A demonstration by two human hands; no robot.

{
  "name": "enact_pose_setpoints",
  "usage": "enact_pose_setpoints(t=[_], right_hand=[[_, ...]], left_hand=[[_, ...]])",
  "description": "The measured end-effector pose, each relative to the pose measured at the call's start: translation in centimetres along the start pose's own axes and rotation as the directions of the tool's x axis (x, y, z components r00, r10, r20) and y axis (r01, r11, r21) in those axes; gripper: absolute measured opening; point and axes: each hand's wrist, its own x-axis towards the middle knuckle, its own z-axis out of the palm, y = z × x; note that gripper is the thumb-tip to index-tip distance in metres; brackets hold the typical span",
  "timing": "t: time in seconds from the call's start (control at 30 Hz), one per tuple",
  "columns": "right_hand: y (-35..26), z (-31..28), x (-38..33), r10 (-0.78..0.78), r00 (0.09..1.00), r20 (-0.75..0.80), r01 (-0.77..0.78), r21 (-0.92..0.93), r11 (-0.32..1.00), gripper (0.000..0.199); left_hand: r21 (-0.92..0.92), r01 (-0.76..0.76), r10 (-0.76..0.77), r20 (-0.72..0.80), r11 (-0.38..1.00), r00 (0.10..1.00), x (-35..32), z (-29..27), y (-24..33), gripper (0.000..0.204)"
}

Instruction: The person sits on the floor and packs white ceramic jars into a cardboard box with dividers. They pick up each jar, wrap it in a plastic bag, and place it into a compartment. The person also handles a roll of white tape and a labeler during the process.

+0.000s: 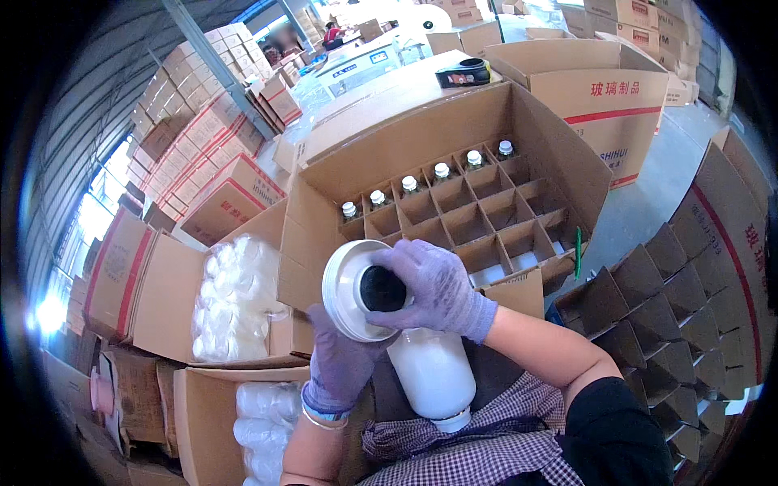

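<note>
Between my gloved hands is a white round lid-like part (340, 283) with a threaded-looking rim, tilted toward me. A black round piece (382, 289) sits at its centre. My left hand (344, 364), in a purple-grey glove, is closed around the white part's lower edge, its fingers partly hidden beneath. Thumb and fingers of my right hand (436, 287), gloved alike, curl around the black piece from the right. Below them, a glossy white jar (433, 379) lies against my checked apron (486, 449), its narrow white end toward me.
Beyond my hands, an open carton (559, 154) with cardboard dividers holds a far row of white-capped bottles (442, 172). Plastic-wrapped white items fill a carton (235, 300) at left. Loose dividers (656, 316) stand right. A tape dispenser (463, 73) lies on a box behind.
</note>
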Motion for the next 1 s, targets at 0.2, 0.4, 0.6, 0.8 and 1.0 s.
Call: enact_pose_setpoints(t=[0.2, 0.4, 0.6, 0.8, 1.0], right_hand=[[2.3, 3.4, -2.6, 0.174, 0.985, -0.017, -0.146, 0.468, 0.872, 0.026], [-0.8, 0.2, -0.9, 0.175, 0.977, 0.121, -0.196, 0.195, 0.961, 0.04], [3.9, 2.3, -2.6, 0.254, 0.895, 0.366, -0.368, 0.284, 0.886, 0.02], [6.5, 1.0, -6.1, 0.474, 0.843, 0.253, -0.536, 0.329, 0.778, 0.032], [6.6, 1.8, -10.1, 0.339, 0.721, 0.605, -0.687, 0.555, 0.47, 0.03]], left_hand=[[0.385, -0.383, 0.38, 0.087, 0.84, 0.921, 0.1, 0.8, -1.2, 0.084], [-0.428, 0.318, -0.282, 0.146, 0.846, 0.948, -0.3, -0.3, -1.8, 0.088], [0.275, -0.46, 0.487, -0.035, 0.844, 0.873, 1.8, 1.1, -4.1, 0.069], [-0.125, 0.086, -0.049, 0.273, 0.988, 0.961, 0.3, -1.6, -10.2, 0.082], [-0.146, 0.064, 0.016, 0.49, 0.987, 0.872, 1.1, -1.4, -11.3, 0.071]])
